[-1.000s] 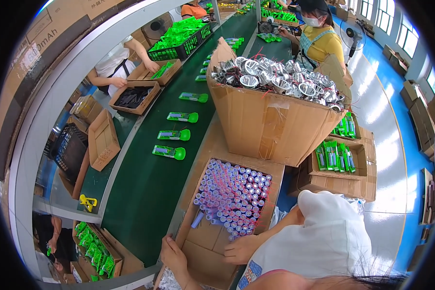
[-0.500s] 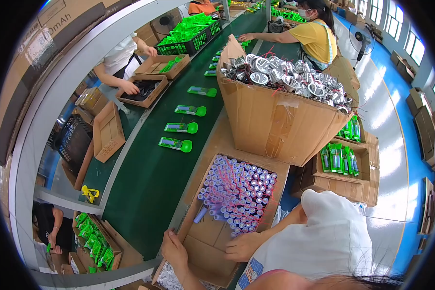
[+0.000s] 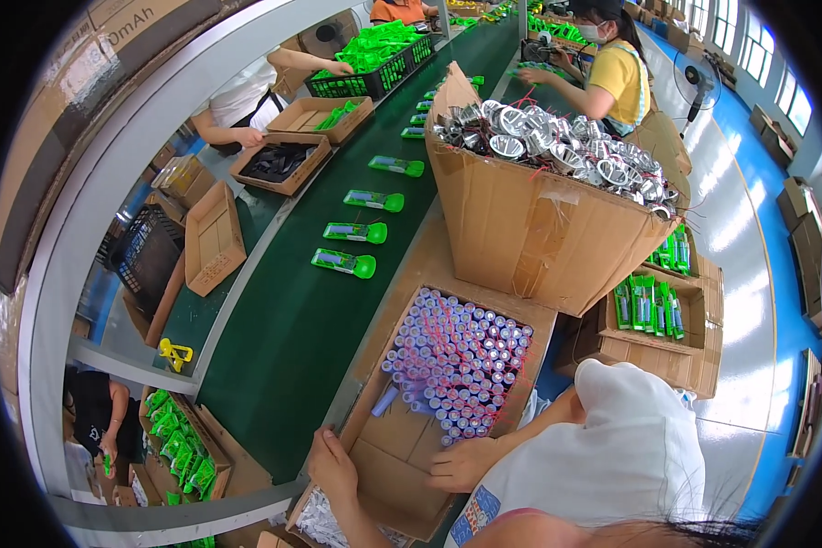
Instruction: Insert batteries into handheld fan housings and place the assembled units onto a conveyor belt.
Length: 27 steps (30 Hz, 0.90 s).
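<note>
A shallow cardboard box [image 3: 402, 425] lies in front of me, its far part filled with upright purple battery cells [image 3: 461, 356] that have thin red wires. One cell [image 3: 384, 400] lies on its side near the bare near part of the box. My left hand [image 3: 334, 468] is closed around the box's left wall. Over the right wall hangs my right hand [image 3: 458, 464], its fingers bent together against the box's inner side. No cell is seen in either hand. On the green conveyor belt [image 3: 279, 315] beside the box lie several green plastic casings [image 3: 345, 263] holding purple cells.
A tall carton [image 3: 530, 228] heaped with silver reflector cups [image 3: 557, 146] stands just beyond the box. Boxes of green casings [image 3: 648, 306] sit to the right. Co-workers work along the belt, near a black crate [image 3: 374, 82] of green parts. A metal frame crosses the left side.
The view has shifted slightly, while my hands stay on the box. Across the belt, a co-worker's hand has moved to the black crate. The co-worker in yellow has drawn an arm back.
</note>
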Available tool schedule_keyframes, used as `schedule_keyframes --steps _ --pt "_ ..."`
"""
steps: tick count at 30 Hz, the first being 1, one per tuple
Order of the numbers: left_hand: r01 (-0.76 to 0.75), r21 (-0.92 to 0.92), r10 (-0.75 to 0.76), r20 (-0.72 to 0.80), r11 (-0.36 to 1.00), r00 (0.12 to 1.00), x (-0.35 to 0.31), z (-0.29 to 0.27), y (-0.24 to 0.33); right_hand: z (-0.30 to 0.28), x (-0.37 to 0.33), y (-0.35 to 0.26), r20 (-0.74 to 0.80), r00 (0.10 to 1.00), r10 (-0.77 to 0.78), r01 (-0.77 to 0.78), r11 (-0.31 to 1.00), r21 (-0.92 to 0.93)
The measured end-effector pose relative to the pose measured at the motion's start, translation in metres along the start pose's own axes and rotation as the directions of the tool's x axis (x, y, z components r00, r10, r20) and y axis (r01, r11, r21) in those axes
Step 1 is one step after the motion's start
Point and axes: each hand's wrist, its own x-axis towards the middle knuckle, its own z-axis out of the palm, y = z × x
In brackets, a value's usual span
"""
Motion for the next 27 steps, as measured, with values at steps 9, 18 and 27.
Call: schedule_keyframes --steps 9,18,27 --pt "-0.054 0.005 0.054 -0.001 0.999 0.999 0.000 0.004 0.001 0.011 -0.009 0.006 -0.040 0.999 -0.030 0.028 0.998 -0.056" --pt "-0.095 0.013 0.095 0.027 0.995 0.995 -0.006 0.001 -0.006 0.015 -0.007 0.002 -0.178 0.983 -0.043 0.024 0.994 -0.109" --pt "0.015 0.134 -0.039 0.176 0.991 0.984 -0.009 -0.022 0.018 0.023 -0.007 0.005 -0.213 0.973 -0.086 0.052 0.986 -0.159"
